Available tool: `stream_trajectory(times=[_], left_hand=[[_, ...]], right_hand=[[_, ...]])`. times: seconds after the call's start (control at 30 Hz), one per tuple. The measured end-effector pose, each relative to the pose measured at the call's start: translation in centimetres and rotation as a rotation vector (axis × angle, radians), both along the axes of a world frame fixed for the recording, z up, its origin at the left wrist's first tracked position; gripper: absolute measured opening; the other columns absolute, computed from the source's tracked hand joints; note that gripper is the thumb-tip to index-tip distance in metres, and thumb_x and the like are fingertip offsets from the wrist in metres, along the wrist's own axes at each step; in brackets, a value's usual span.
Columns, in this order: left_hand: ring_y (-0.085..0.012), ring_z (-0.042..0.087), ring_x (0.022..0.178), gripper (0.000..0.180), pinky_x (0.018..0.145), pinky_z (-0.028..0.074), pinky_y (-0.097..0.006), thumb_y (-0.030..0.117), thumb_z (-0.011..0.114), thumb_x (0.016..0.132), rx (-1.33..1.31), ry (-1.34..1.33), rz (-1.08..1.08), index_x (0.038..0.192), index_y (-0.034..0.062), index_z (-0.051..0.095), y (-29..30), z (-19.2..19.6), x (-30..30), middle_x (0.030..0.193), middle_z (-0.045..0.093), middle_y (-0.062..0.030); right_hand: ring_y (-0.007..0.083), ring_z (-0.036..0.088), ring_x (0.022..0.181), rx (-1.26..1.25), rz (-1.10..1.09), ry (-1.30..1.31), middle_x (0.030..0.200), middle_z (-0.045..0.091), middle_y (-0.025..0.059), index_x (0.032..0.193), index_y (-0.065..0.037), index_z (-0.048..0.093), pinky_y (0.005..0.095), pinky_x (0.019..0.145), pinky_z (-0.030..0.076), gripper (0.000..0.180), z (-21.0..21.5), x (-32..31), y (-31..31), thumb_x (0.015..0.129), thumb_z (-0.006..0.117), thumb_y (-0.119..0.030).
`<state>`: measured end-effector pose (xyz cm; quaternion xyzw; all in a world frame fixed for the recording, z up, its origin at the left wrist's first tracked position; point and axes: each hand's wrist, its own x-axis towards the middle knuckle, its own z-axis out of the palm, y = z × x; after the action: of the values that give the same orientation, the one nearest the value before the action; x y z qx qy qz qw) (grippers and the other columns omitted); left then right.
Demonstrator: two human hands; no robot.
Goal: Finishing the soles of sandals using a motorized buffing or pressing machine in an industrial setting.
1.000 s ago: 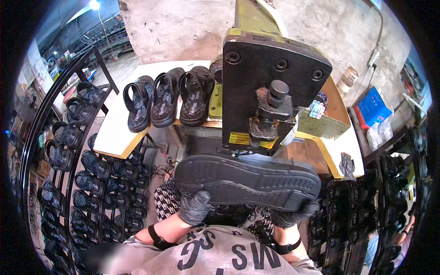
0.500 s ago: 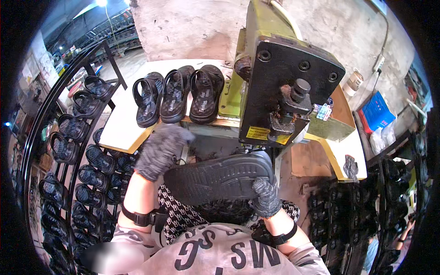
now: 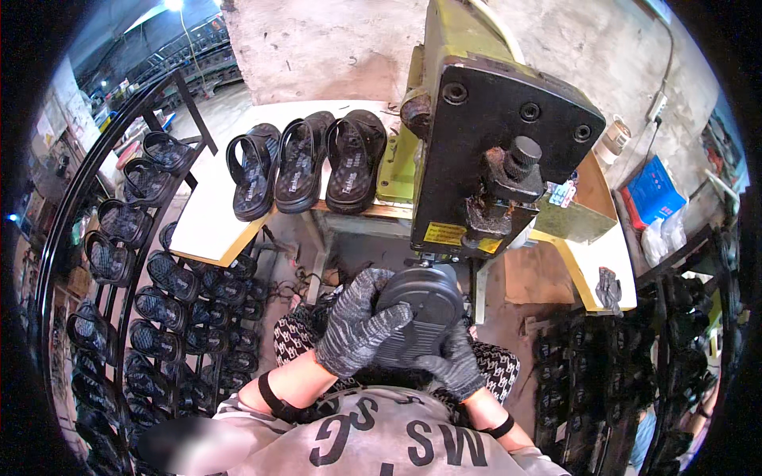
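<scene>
A black sandal (image 3: pixel 417 317), its ribbed sole facing up toward me, is held between my two gloved hands beneath the head of a sewing machine (image 3: pixel 496 159). My left hand (image 3: pixel 361 321), in a dark grey knit glove, grips the sandal's left side with the thumb laid over the sole. On the opposite edge, my right hand (image 3: pixel 454 361) is closed near the lower end, its thumb on the sole. The sandal's far end touches or nearly touches the machine's lower tip; the exact contact is hidden.
Three finished-looking black sandals (image 3: pixel 303 163) stand in a row on the white table (image 3: pixel 210 226). Racks of black sandals (image 3: pixel 163 305) flank me at left and right. A dark glove (image 3: pixel 609 289) lies on the table's right part, near a blue box (image 3: pixel 652 198).
The sandal has swung from lying crosswise to pointing away from me. My left hand has moved right and down onto it; my right hand has shifted slightly lower.
</scene>
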<state>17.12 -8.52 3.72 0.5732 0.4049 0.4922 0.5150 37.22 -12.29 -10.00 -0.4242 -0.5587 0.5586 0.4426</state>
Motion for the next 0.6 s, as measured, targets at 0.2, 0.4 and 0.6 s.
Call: stream_trajectory(times=[0.2,0.4,0.6], left_hand=[[-0.0154,0.053,0.111,0.049,0.098,0.043,-0.032,0.017,0.066,0.090,0.021,-0.015,-0.160,0.131,0.0018,0.044,0.0,-1.4,-0.9,0.121,0.057,-0.0084],[-0.0177,0.048,0.122,0.059,0.106,0.037,-0.034,0.017,0.064,0.092,0.006,-0.135,-0.263,0.142,0.0029,0.034,0.0,-2.9,0.7,0.133,0.051,-0.0095],[-0.0188,0.046,0.125,0.054,0.107,0.035,-0.035,0.022,0.062,0.094,-0.007,-0.357,-0.187,0.140,0.0038,0.040,-0.4,-6.1,1.6,0.136,0.050,-0.0095]], right_hand=[[0.0199,0.050,0.118,0.051,-0.254,0.153,0.126,0.056,0.0078,0.134,-0.003,0.048,0.0383,0.102,0.042,0.092,2.7,5.6,0.8,0.060,0.090,-0.039],[0.0158,0.057,0.096,0.090,-0.241,-0.191,0.105,0.063,0.0043,0.124,-0.002,0.058,0.0308,0.085,0.048,0.090,10.0,11.8,4.8,0.050,0.093,-0.039],[0.0170,0.060,0.091,0.273,-0.190,-0.614,0.098,0.065,0.0059,0.120,-0.001,0.058,0.0333,0.081,0.051,0.082,18.8,11.0,5.9,0.056,0.092,-0.040]])
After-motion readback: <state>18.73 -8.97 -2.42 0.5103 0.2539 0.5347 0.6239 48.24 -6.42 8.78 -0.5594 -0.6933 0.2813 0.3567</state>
